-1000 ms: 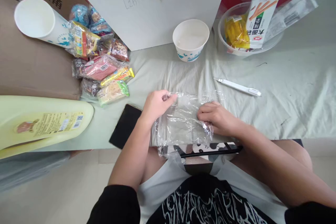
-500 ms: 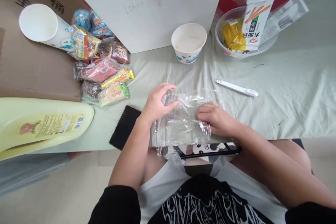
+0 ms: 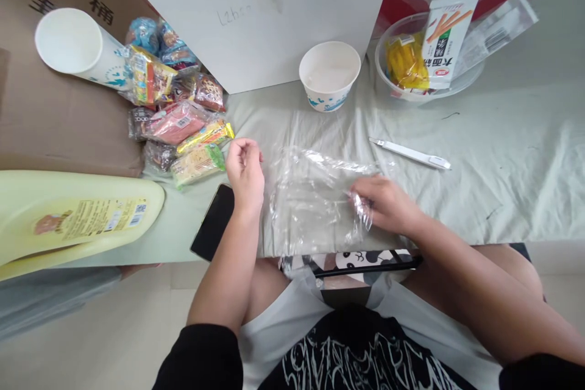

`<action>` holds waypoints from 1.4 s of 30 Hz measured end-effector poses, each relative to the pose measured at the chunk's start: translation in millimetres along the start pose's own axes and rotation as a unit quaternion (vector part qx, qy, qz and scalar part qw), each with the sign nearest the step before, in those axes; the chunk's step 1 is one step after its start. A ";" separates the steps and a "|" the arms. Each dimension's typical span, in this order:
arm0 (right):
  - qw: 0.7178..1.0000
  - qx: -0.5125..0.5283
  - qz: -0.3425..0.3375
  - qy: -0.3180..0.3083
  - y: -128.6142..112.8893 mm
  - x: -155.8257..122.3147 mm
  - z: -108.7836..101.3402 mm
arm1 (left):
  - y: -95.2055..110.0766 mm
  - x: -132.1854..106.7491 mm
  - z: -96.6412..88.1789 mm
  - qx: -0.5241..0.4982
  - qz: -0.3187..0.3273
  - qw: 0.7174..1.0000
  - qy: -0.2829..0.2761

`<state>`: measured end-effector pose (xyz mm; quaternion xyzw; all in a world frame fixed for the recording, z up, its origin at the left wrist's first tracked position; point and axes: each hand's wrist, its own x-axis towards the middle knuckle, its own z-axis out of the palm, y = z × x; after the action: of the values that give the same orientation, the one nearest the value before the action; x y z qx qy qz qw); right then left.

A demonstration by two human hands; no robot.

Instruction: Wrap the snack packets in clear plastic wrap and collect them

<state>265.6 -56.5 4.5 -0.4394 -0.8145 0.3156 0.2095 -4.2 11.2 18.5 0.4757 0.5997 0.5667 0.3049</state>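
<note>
A clear plastic bag lies crumpled on the pale cloth in front of me. My right hand pinches the bag's right edge and holds it down. My left hand hovers just left of the bag, fingers curled loosely, with nothing visible in it. It is above a black phone lying near the table's front edge. A heap of wrapped snacks sits further left of that hand.
A white paper bowl stands behind the bag, and a white pen-like tool lies to its right. A clear bowl with snack packs is at back right. A paper cup lies on a cardboard box, and a yellow bottle lies at left.
My left hand has let go of the bag's top left corner and pulled away to the left. The bag has spread out flatter. My right hand stays on its right edge.
</note>
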 end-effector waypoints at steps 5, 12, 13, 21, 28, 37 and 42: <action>0.974 -0.034 0.173 0.142 6.9 2.4 -5.0 | 10.3 -24.1 -8.0 0.056 0.248 0.954 -0.160; 0.971 -0.006 0.165 0.174 13.3 2.8 -10.4 | 4.2 -31.5 2.8 0.318 0.246 0.789 -0.464; 0.976 -0.005 0.141 0.168 14.1 2.2 -11.9 | 3.3 -30.8 3.9 0.328 0.237 0.793 -0.456; 0.996 -0.045 0.007 0.076 17.9 -1.0 -15.3 | 13.2 -28.2 1.2 0.145 0.146 0.875 -0.438; 0.994 -0.088 -0.002 0.065 19.0 -0.4 -7.0 | 5.7 -21.3 4.9 0.120 -0.015 0.946 -0.301; 0.991 -0.098 0.012 0.095 16.7 2.9 -5.0 | 8.1 -19.8 2.0 0.252 0.044 0.960 -0.116; 0.990 -0.088 0.016 0.109 19.9 2.6 -1.0 | 17.1 -33.7 -2.8 0.203 0.363 0.898 -0.143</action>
<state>276.5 -45.7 -8.5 -0.5009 -0.8043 0.1958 0.2528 9.3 -22.3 29.7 0.7878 0.4371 0.4300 0.0580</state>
